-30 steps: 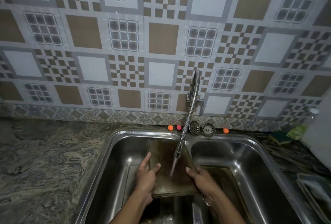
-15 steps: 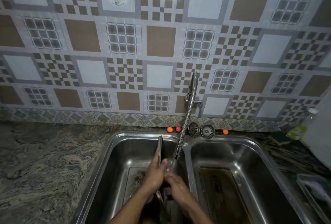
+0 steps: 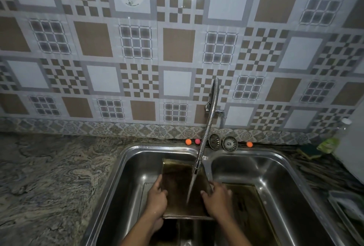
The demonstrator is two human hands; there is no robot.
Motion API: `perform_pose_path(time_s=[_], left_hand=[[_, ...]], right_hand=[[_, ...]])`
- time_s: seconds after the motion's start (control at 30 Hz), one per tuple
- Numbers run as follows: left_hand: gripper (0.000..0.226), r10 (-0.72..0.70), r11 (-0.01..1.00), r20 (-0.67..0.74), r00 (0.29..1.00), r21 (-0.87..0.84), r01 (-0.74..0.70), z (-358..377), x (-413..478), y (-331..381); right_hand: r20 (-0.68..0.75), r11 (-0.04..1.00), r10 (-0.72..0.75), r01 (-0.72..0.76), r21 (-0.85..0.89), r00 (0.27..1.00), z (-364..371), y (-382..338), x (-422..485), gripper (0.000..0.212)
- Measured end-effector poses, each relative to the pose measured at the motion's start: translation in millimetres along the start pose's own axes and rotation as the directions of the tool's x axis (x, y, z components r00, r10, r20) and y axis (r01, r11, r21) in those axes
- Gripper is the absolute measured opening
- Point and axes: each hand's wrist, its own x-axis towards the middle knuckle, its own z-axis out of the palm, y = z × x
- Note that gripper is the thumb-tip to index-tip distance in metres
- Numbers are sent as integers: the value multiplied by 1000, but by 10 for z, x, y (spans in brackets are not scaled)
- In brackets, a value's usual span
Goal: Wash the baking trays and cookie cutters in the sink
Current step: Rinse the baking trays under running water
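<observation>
The baking tray (image 3: 177, 182), held edge-on half a second ago, is now turned broad face up directly below the tap (image 3: 205, 133), fingers of the left hand (image 3: 157, 202) and right hand (image 3: 218, 200) clamped on its side edges, so rinsing of this face is judged under way.

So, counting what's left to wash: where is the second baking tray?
Head view: the second baking tray lies flat in the right basin, just right of the right hand and the held tray under the faucet.
</observation>
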Motion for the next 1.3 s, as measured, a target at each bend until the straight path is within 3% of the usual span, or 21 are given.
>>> perform_pose_path(time_s=[0.07,0.13,0.33,0.5,0.6,0.73,0.83,0.93,1.1,1.23,1.3], left_hand=[[60,-45,998,5,999,-45,45,-18,-37,24],[60,-75,996,42,996,-51,77,11,-83,34],[71,-28,994,168,985,113,9,407,-123,64],[71,95,928,311,946,316,-197,984,-170,126],[76,172,807,375,911,477,-348,1456,-196,250],[97,189,518,491,850,685,-511,1991,-359,225],[94,242,376,580,778,683,-626,2388,-478,139],[92,323,306,620,715,647,-698,2582,-446,18],[103,407,301,603,686,620,-724,2574,-276,-344],[86,455,379,484,747,654,-654,2554,-146,-605],[75,447,501,395,803,633,-590,2590,-85,-740]], right_hand=[[216,963,40,-95,253,976,-130,8,53,36],[341,900,36,-179,397,939,-301,-20,-36,29],[172,806,42,-136,576,984,-650,263,-14,36],[111,805,222,-247,540,969,-717,851,102,36],[150,804,261,-301,513,954,-810,1133,184,35],[155,752,311,-342,563,938,-864,1372,248,24],[133,732,338,-349,585,932,-928,1666,413,16],[114,700,351,-342,627,929,-990,1960,691,17],[7,775,357,-301,556,934,-1076,2326,1090,24],[-111,881,272,-201,427,956,-1374,2163,1090,28],[-133,942,183,-135,306,974,-1404,2220,1168,33]])
